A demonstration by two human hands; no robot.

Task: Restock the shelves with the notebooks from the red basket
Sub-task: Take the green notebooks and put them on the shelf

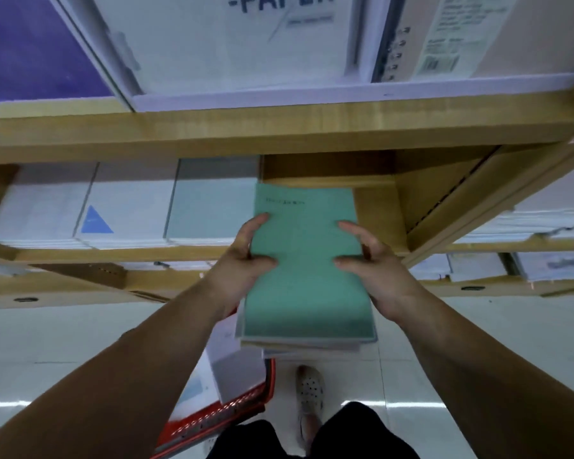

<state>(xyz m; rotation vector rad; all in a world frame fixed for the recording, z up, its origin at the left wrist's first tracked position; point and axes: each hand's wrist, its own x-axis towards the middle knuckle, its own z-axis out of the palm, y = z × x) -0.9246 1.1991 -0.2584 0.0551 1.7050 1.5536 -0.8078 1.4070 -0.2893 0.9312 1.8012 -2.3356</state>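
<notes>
My left hand (242, 260) and right hand (376, 261) each grip one side of the notebooks (307, 283), fingers curled round them. The notebooks reach the shelf (376, 210). The basket (246, 407) is below the shelf.

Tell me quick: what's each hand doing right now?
Left hand: grips the green notebook stack at its left edge.
Right hand: grips the same stack's right edge.
</notes>
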